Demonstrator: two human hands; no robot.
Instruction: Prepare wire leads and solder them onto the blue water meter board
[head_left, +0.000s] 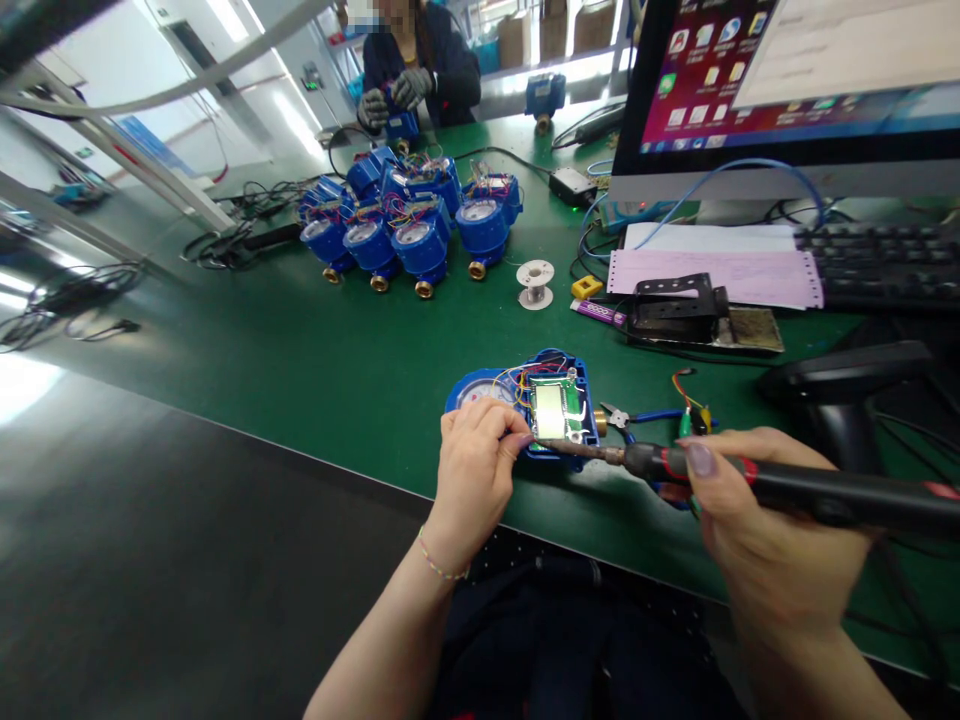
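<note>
A blue meter (592, 400) lies on the green table, its housing open over a circuit board with a small screen (550, 410) and thin coloured wires (525, 375). My left hand (480, 460) rests over the meter's round dial, thumb and forefinger pinched at the board's lower left corner; what they pinch is too small to make out. In my right hand (757, 520) is a black and red soldering iron (825, 490), held level from the right. Its tip reaches the board's lower left edge, close to my left fingertips.
Several blue meters (420, 245) stand at the back left. A solder spool (535, 285), yellow block (586, 287) and black iron stand (675, 310) lie beyond the board. Pliers (652, 415) and clips are at right, near the keyboard (885, 260). Across the table, a person's gloved hands (409, 90) hold a meter.
</note>
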